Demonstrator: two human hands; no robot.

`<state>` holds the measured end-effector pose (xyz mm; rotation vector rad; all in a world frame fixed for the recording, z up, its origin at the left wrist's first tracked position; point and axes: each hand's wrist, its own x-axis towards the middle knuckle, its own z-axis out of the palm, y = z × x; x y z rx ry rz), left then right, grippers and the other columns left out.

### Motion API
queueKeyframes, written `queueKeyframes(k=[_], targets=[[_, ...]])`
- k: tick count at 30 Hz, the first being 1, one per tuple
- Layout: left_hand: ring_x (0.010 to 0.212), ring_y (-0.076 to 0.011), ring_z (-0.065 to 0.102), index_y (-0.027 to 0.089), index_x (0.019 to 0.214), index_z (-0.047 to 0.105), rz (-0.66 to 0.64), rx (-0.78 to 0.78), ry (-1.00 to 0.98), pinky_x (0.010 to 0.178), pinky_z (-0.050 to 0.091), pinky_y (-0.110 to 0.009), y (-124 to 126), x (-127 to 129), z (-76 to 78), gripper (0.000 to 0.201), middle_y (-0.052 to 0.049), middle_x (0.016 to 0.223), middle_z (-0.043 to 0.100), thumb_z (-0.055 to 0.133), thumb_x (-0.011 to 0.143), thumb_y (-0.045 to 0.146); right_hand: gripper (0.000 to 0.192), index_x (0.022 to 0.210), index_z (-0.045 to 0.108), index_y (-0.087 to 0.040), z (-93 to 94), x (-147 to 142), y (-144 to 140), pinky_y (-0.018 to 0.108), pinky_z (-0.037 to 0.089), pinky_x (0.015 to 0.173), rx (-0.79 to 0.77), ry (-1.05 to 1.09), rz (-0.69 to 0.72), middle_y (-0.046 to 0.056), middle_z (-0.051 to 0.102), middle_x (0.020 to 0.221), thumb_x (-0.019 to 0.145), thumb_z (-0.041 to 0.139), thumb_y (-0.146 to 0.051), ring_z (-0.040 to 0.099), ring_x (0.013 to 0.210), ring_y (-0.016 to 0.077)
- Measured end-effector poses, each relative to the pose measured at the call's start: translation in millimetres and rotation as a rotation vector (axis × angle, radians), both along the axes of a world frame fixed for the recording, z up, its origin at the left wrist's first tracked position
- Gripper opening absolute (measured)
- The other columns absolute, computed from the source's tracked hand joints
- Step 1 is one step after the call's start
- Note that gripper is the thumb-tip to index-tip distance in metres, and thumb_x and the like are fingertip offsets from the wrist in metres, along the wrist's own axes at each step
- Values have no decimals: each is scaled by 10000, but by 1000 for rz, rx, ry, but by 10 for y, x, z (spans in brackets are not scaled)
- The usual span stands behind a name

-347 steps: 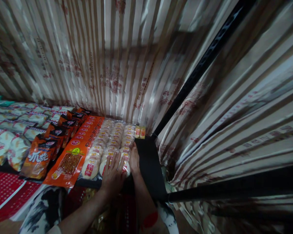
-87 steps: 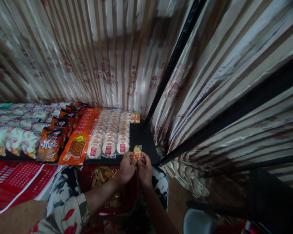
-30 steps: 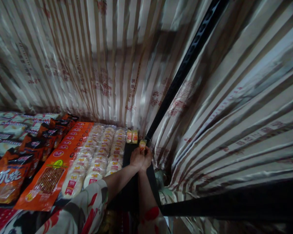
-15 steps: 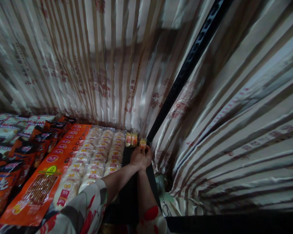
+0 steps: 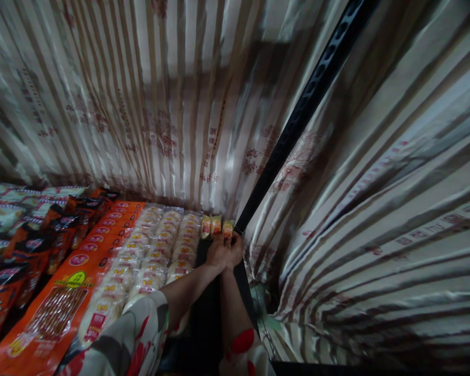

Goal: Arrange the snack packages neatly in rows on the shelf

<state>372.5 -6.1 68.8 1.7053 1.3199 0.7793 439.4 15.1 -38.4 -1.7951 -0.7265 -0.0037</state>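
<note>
My left hand (image 5: 218, 254) and my right hand (image 5: 236, 249) are together at the back corner of a dark shelf (image 5: 204, 308). Their fingers close around the lower part of a small yellow packet (image 5: 227, 227), which stands upright at the back. Just left of it are two similar small packets, a yellow packet (image 5: 206, 226) and a yellow and orange packet (image 5: 215, 224). Beside my left forearm run rows of clear-wrapped round pale cakes (image 5: 151, 261) with red and yellow labels. The fingertips are partly hidden and dim.
Further left lie overlapping orange packs of brown sticks (image 5: 58, 313), then orange and black snack bags (image 5: 35, 245) and white bags (image 5: 8, 214). A slanted black perforated post (image 5: 293, 130) rises beside my right hand. Striped printed sheeting (image 5: 172, 104) hangs behind and to the right.
The held small packet has shifted slightly left and towards the back, close to the other two. Both hands stay on it. The view has moved a little.
</note>
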Motion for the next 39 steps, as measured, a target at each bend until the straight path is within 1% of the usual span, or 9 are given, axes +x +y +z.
queueKeyframes(k=[4, 11, 14, 18, 20, 24, 30, 33, 39], targets=[[1011, -240, 611, 210, 929, 680, 8, -41, 25, 900, 466, -368, 29, -21, -60, 197, -69, 994, 688, 540, 817, 126, 288, 961, 631, -182, 0, -1, 31, 296, 438, 735, -15, 35, -1, 84, 662, 930, 724, 490, -266, 586, 865, 214], [947, -191, 622, 200, 971, 662, 24, -60, 52, 847, 474, -294, 137, -40, -243, 203, -56, 974, 689, 521, 831, 159, 351, 1001, 623, -151, 39, -1, 87, 324, 439, 802, -32, 65, 29, 115, 651, 983, 729, 462, -302, 584, 903, 227], [943, -184, 624, 187, 969, 664, 27, -62, 64, 829, 474, -260, 186, -55, -326, 205, -62, 964, 690, 521, 826, 154, 380, 1028, 616, -153, 58, -19, 84, 315, 437, 776, -53, 79, 52, 110, 651, 986, 726, 455, -317, 584, 892, 222], [896, -179, 637, 160, 982, 660, 35, -80, 95, 797, 474, -245, 222, -65, -400, 218, -79, 961, 694, 505, 828, 156, 354, 984, 621, -163, 74, -53, 79, 284, 431, 713, -85, 85, 89, 83, 648, 916, 736, 445, -345, 582, 809, 196], [875, -183, 644, 137, 985, 658, 43, -92, 113, 782, 475, -250, 233, -71, -409, 231, -95, 962, 696, 482, 836, 155, 337, 966, 619, -167, 81, -81, 83, 275, 427, 707, -94, 71, 116, 74, 643, 898, 741, 441, -344, 579, 791, 187], [921, -177, 645, 130, 987, 663, 82, -95, 137, 809, 466, -237, 251, -99, -380, 241, -99, 986, 697, 467, 849, 152, 315, 959, 613, -173, 113, -142, 93, 272, 422, 697, -115, 47, 121, 77, 628, 910, 735, 450, -325, 567, 790, 186], [957, -178, 637, 115, 1026, 650, 60, -94, 150, 827, 458, -240, 267, -130, -366, 252, -118, 1037, 686, 464, 862, 161, 299, 946, 614, -172, 139, -159, 85, 294, 435, 746, -88, 17, 129, 81, 618, 900, 753, 458, -338, 559, 847, 204], [922, -183, 641, 116, 1010, 652, 63, -93, 149, 811, 465, -253, 273, -124, -395, 250, -117, 1006, 689, 455, 876, 193, 283, 934, 612, -172, 130, -151, 90, 300, 437, 762, -84, 17, 129, 80, 615, 902, 744, 463, -320, 556, 847, 202], [898, -192, 638, 177, 948, 675, 101, -65, 86, 784, 475, -259, 274, -96, -413, 219, -72, 883, 694, 473, 866, 205, 266, 920, 610, -175, 114, -148, 111, 295, 444, 776, -63, 11, 152, 71, 611, 907, 720, 470, -282, 563, 831, 190]])
